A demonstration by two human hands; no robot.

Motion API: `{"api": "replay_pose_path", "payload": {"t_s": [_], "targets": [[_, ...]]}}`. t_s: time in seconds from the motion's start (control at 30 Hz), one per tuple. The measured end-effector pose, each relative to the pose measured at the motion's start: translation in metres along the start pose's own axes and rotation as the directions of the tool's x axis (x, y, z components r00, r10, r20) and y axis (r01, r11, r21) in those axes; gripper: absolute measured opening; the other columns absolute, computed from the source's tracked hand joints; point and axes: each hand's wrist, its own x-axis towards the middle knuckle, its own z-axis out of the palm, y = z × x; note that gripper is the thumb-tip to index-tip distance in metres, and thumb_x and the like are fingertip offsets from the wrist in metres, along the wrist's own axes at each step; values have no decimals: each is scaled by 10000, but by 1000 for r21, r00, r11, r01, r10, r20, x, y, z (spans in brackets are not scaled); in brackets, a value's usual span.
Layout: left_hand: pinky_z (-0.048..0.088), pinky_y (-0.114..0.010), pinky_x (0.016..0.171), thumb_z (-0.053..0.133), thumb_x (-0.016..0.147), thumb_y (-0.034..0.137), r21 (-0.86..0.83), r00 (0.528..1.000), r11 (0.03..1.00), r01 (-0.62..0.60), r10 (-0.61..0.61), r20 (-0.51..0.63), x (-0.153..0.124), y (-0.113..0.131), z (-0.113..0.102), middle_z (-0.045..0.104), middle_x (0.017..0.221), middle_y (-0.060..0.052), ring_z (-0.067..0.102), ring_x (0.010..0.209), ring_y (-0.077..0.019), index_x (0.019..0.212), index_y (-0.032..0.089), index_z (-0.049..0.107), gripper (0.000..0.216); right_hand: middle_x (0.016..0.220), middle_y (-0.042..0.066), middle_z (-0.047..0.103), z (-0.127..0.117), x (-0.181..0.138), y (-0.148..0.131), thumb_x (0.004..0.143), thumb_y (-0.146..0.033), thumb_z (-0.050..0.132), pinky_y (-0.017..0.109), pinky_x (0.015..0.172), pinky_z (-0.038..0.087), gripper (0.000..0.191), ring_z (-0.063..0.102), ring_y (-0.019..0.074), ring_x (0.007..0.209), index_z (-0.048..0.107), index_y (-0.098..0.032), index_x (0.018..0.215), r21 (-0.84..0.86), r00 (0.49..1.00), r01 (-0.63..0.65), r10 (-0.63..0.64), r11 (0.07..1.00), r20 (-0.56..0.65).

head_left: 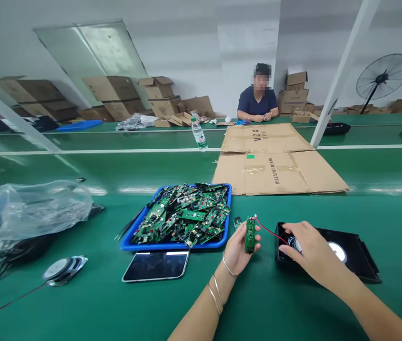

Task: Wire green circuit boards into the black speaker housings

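My left hand [238, 248] is closed on a small green circuit board [250, 234], held upright just right of the blue tray [130, 242]. A red wire [270, 231] runs from the board's top to the black speaker housing [355, 255] on the green table. My right hand [311, 251] rests on that housing, fingers curled over a round silver speaker part [295, 244] at its left end. A second round speaker cone [338, 251] shows beside my wrist.
The blue tray holds several green circuit boards [187, 215]. A tablet [156, 265] lies in front of it. A loose speaker [64, 269] and a plastic bag [26, 208] lie left. Flattened cardboard [275, 166] and a water bottle [198, 135] sit beyond. A person [258, 102] sits opposite.
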Motion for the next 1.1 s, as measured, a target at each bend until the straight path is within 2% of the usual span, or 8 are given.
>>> {"api": "replay_pose_path", "payload": {"t_s": [0.07,0.17,0.37,0.57,0.7,0.9,0.97,1.1], "targets": [[504,-295,596,550,845,290,5,1000,1000,-2,2,9,0,0,-1,614,929,-65,614,716,-173,1103,191,518,279,992,75,593,2,15,-13,875,-303,481,343,759,469,337,557,211,905,464,-208,1197,149,997,-6,-5,989,72],[515,-302,594,547,849,298,3,1000,1000,9,-9,14,1,0,-3,610,930,-50,624,733,-178,1089,209,523,257,857,28,606,1,33,-27,877,-206,427,293,691,469,264,573,165,766,505,-218,1129,357,982,-52,-17,933,186],[483,-218,597,609,806,300,-12,1000,1000,23,-23,12,2,0,-3,584,882,-37,574,706,-103,966,148,586,222,713,5,589,-14,49,-19,886,-325,444,208,504,423,200,519,99,541,568,-178,940,670,985,-168,96,723,143],[477,-260,580,662,744,402,142,999,989,-32,29,23,2,-3,0,595,785,-9,604,640,-139,1014,194,499,377,735,17,623,-6,53,-7,862,-323,480,234,557,405,210,543,131,631,630,-186,810,506,992,-126,96,853,85],[399,-203,470,739,679,277,329,992,936,-124,120,33,4,-12,-2,580,685,32,549,492,-100,1015,194,484,430,772,8,625,2,57,-4,861,-254,471,231,596,414,159,552,124,656,604,-183,811,459,989,-120,65,880,133],[439,-258,852,673,696,86,543,969,803,-244,183,165,3,-16,-4,608,992,-52,582,927,-155,1154,181,533,488,826,18,631,15,56,-7,862,-190,476,248,649,417,126,569,149,746,600,-178,877,320,966,-107,22,941,258],[471,-305,807,626,744,124,566,970,793,-226,131,204,1,-14,-2,633,985,-75,623,855,-176,1165,178,517,438,866,30,634,17,55,-7,869,-175,466,256,674,422,154,575,157,776,606,-179,935,290,966,-83,5,953,258],[479,-264,606,715,680,187,508,985,844,-170,139,99,-1,-6,0,675,812,-79,661,679,-198,944,148,576,300,886,35,635,20,54,-4,888,-178,443,259,703,430,187,583,158,794,625,-184,929,270,972,-48,-17,962,234]]}}
